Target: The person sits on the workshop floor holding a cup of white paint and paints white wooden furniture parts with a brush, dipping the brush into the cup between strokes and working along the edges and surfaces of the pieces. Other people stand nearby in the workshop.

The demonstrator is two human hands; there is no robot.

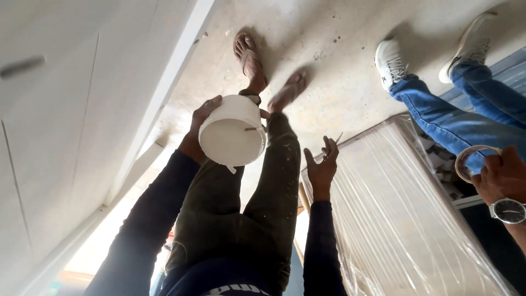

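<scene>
My left hand grips a small white bucket by its side and holds it up in front of my legs, its inside white with paint or putty. My right hand is raised beside my right leg, fingers partly spread. A thin pale blade-like tool is pinched at its fingertips. My olive, paint-spotted trousers and sandalled feet stand on the concrete floor. Both my sleeves are dark.
A white wall or door panel runs along the left. A large panel wrapped in clear plastic lies at the right. Another person in blue jeans and white trainers stands there, a hand with a wristwatch holding a tape roll. A wooden stick shows by my right arm.
</scene>
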